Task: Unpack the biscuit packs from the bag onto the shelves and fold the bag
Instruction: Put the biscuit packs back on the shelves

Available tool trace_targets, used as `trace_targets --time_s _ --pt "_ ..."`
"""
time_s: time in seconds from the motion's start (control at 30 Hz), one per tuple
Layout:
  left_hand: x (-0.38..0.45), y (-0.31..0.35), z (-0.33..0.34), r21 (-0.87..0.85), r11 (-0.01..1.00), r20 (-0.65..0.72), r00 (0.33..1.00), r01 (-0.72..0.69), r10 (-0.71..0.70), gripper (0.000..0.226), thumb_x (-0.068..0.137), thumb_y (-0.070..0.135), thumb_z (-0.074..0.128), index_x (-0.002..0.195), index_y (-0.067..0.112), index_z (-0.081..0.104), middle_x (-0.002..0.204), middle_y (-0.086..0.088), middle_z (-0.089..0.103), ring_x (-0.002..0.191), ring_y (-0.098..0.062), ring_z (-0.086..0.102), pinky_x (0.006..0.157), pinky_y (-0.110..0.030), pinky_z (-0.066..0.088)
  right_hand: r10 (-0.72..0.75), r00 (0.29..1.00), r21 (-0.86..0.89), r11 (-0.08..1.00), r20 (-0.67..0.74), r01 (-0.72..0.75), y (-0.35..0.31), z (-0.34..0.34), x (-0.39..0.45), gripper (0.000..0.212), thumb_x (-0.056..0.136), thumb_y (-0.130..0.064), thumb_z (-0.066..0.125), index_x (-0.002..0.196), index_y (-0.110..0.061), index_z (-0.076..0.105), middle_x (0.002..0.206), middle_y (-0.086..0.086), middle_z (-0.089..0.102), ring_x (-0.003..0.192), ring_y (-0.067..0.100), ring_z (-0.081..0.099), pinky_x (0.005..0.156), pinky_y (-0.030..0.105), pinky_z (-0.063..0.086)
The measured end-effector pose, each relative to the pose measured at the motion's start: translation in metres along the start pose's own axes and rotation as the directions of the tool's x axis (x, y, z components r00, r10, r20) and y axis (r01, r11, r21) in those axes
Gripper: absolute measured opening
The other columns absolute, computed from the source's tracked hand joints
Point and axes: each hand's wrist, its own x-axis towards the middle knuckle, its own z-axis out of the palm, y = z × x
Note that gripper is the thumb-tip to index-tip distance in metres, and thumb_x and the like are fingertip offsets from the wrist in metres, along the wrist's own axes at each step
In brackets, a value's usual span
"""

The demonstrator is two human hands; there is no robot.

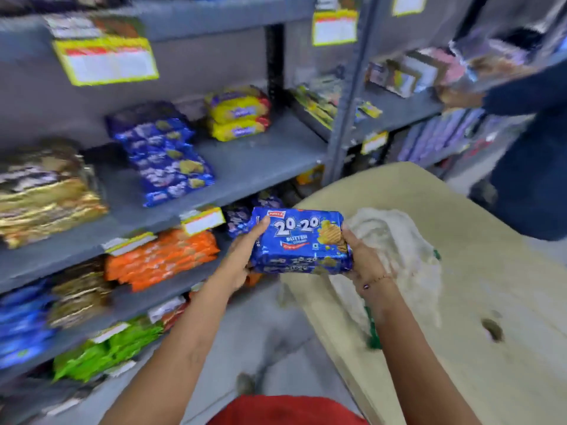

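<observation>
Both hands, left [245,256] and right [357,256], are clamping the blue packs [299,242] endwise, keeping the stack together for shelving.

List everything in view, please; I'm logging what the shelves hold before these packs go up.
20-20 butter biscuit packs: stack, exact count unclear, blue, held between both hands.
Bag: one, whitish with green print, crumpled on the table.
Table: one, beige, right.
Shelves: grey metal, left and ahead.
Yellow packs: two, stacked, middle shelf.
Dark blue packs: pile, middle shelf.
Gold packs: pile, far left.
Orange packs: pile, lower shelf.
Green packs: pile, bottom left.
Another person: dark blue clothing, right.
Left hand: on the stack's left end.
Right hand: on its right end.
</observation>
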Motion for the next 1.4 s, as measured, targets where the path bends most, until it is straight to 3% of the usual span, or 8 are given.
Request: trace_targets --time_s 0.07,0.2,0.4,0.53,0.87,1.0,1.3,1.4 --pt "0.001 0.021 -0.044 -0.005 1.0 -0.05 0.999 -0.02 0.02 0.039 0.077 0.055 0.065 0.097 0.023 0.073 0.091 0.0 0.078 0.076 -0.017 0.075 0.059 -0.029 0.06 0.023 0.999 -0.075 0.997 0.031 -0.021 -0.007 0.051 0.012 0.047 0.077 -0.054 0.065 0.099 -0.014 0.07 0.098 0.009 0.073 0.082 0.024 0.07 0.076 0.042 0.059" --pt "0.007 0.065 -0.113 -0.018 0.997 -0.169 0.983 -0.074 0.07 0.043 0.068 0.058 0.072 0.09 0.021 0.075 0.092 -0.003 0.077 0.084 -0.022 0.074 0.074 -0.039 0.06 0.033 0.99 -0.117 0.993 0.137 -0.017 -0.021 0.136 0.03 0.051 0.071 -0.058 0.069 0.091 -0.012 0.072 0.082 0.004 0.076 0.068 0.017 0.072 0.064 0.035 0.06" --pt "0.03 0.129 -0.189 -0.048 0.986 -0.33 0.934 -0.16 0.136 0.058 0.064 0.061 0.074 0.102 0.018 0.072 0.098 -0.003 0.077 0.093 -0.024 0.072 0.088 -0.046 0.056 -0.034 0.974 -0.17 0.983 0.224 0.074 -0.068 0.25 0.06 0.103 0.046 -0.072 0.074 0.126 -0.01 0.052 0.121 0.006 0.062 0.109 0.027 0.063 0.096 0.049 0.051" --pt "0.058 0.159 -0.219 -0.083 0.982 -0.378 0.917 -0.172 0.128 0.054 0.064 0.067 0.07 0.101 0.026 0.069 0.097 0.003 0.076 0.088 -0.018 0.073 0.076 -0.037 0.058 -0.03 0.958 -0.318 0.94 0.286 0.124 -0.102 0.309 0.092 0.127 0.039 -0.082 0.067 0.141 -0.013 0.034 0.14 0.005 0.048 0.124 0.029 0.052 0.103 0.049 0.044" --pt "0.111 0.169 -0.244 -0.1 0.987 -0.423 0.903 -0.122 0.069 0.042 0.071 0.065 0.066 0.089 0.027 0.068 0.075 0.008 0.077 0.069 -0.01 0.073 0.061 -0.028 0.055 0.039 0.941 -0.442 0.889 0.336 0.121 -0.114 0.36 0.163 0.107 0.06 -0.072 0.068 0.14 -0.006 0.039 0.143 0.012 0.048 0.129 0.032 0.048 0.109 0.05 0.038" --pt "0.122 0.16 -0.245 -0.037 0.995 -0.477 0.877 -0.097 0.068 0.048 0.073 0.067 0.061 0.092 0.024 0.066 0.086 0.003 0.075 0.085 -0.017 0.069 0.078 -0.035 0.053 0.025 0.948 -0.436 0.892 0.316 0.122 -0.109 0.357 0.168 0.112 0.059 -0.072 0.069 0.142 -0.006 0.034 0.144 0.012 0.047 0.126 0.033 0.05 0.104 0.051 0.043" --pt "0.12 0.16 -0.241 -0.013 0.996 -0.504 0.861 -0.087 0.068 0.05 0.075 0.069 0.057 0.092 0.023 0.062 0.092 0.001 0.072 0.084 -0.017 0.067 0.068 -0.033 0.05 0.004 0.948 -0.484 0.861 0.317 0.159 -0.107 0.352 0.168 0.086 0.07 -0.072 0.058 0.124 -0.006 0.045 0.113 0.008 0.061 0.083 0.019 0.062 0.069 0.035 0.054" --pt "0.111 0.166 -0.234 0.103 0.993 -0.564 0.819 -0.057 0.106 0.06 0.08 0.071 0.048 0.104 0.017 0.06 0.11 -0.004 0.067 0.094 -0.02 0.065 0.075 -0.035 0.05 -0.025 0.952 -0.501 0.846 0.304 0.183 -0.106 0.348 0.158 0.081 0.075 -0.076 0.047 0.119 -0.009 0.046 0.107 0.004 0.059 0.089 0.021 0.061 0.083 0.039 0.053"
